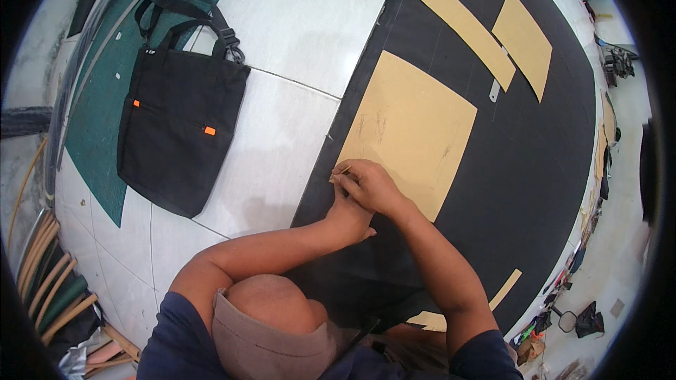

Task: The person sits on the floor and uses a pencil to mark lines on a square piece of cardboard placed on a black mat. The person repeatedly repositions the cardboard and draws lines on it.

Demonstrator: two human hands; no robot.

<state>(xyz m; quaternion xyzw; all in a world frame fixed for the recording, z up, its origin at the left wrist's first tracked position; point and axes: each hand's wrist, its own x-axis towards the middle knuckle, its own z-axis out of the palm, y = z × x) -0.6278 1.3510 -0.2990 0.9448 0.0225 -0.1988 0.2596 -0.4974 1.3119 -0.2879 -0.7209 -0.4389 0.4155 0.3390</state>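
Note:
A large tan cardboard panel [412,127] lies on black fabric [514,162]. Over its near left corner my two hands meet. My right hand [372,184] is closed in a pinch at that corner; a thin tan sliver shows by its fingertips, too small to name. My left hand [348,222] lies just below on the fabric, its thumb stretched out to the right. The left fingers reach up beneath the right hand, which partly hides them. Dark scuff marks show on the panel.
A black tote bag [179,127] with orange tabs rests on white tiles [285,127], partly over a green cutting mat [95,109]. A long tan strip [451,17], another tan piece [524,42] and a metal ruler [495,90] lie farther off. Rolled materials [60,285] stand at left.

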